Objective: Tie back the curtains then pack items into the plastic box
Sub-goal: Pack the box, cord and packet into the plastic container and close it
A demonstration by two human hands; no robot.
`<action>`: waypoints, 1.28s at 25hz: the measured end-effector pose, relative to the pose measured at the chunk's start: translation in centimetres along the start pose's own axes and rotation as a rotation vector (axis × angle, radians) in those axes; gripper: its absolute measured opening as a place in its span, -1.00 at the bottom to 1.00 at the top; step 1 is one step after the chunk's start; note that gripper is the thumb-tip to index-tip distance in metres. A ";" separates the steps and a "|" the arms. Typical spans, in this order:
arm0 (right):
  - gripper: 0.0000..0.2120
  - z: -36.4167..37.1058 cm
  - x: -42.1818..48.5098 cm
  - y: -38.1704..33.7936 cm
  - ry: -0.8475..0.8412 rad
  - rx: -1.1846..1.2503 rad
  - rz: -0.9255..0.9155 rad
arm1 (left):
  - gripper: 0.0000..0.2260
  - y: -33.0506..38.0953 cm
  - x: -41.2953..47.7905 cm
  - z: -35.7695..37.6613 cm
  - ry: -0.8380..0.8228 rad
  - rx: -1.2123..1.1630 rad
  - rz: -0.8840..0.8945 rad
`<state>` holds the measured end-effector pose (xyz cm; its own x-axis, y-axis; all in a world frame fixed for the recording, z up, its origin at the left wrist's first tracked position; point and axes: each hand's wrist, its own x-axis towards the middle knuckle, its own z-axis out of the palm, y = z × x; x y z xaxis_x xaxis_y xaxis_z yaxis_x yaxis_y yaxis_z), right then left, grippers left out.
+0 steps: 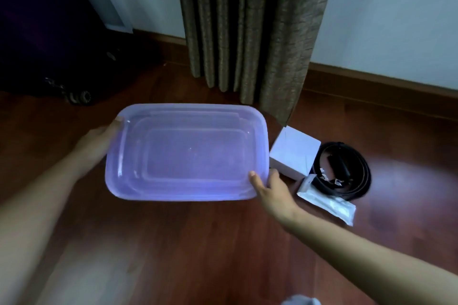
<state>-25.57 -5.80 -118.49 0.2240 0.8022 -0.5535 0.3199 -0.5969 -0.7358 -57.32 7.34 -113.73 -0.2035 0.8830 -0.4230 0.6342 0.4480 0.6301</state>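
Head view, centre frame: the translucent plastic box (188,153) sits between both grips. The left grip (99,142) clasps its left edge and the right grip (271,192) pinches its lower-right corner, thumbs on top. A white carton (295,151), belt (347,173) and packet (327,202) lie on the floor (198,242) just right of it.

Translucent purple plastic box (188,153), roughly level, before the hanging brown curtain (252,27).

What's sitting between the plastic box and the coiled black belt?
A small white box stands on the floor between the plastic box and the belt, seen in the head view.
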 end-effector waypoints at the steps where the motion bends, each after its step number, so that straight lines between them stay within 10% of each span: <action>1: -0.70 -1.4 -0.9 0.2 0.026 0.031 -0.026 | -0.54 1.0 -0.6 0.0 -0.048 -0.063 0.075; 12: -0.34 -22.3 -6.7 10.9 0.391 0.148 0.088 | -0.75 14.8 -6.3 18.3 -0.381 -0.640 0.467; 17: -0.82 -28.0 -11.1 15.8 0.398 0.444 0.183 | -0.83 16.6 -12.0 24.9 -0.625 -0.418 0.395; 23: -0.67 -25.5 -14.5 21.3 0.056 0.392 0.425 | -0.72 10.6 -14.3 26.2 -0.749 -0.144 0.216; 27: -0.60 -23.0 -13.9 23.8 0.070 0.446 0.411 | -0.56 7.7 -14.1 26.4 -0.705 -0.105 0.218; 32: -0.63 -21.7 -12.9 23.0 0.186 0.277 0.273 | -0.84 6.4 -12.9 26.8 -0.656 -0.048 0.289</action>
<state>-1.12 -29.58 -119.82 0.4368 0.5878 -0.6809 -0.0273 -0.7479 -0.6632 -30.60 -4.89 -121.71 0.4676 0.7076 -0.5298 0.5581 0.2284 0.7977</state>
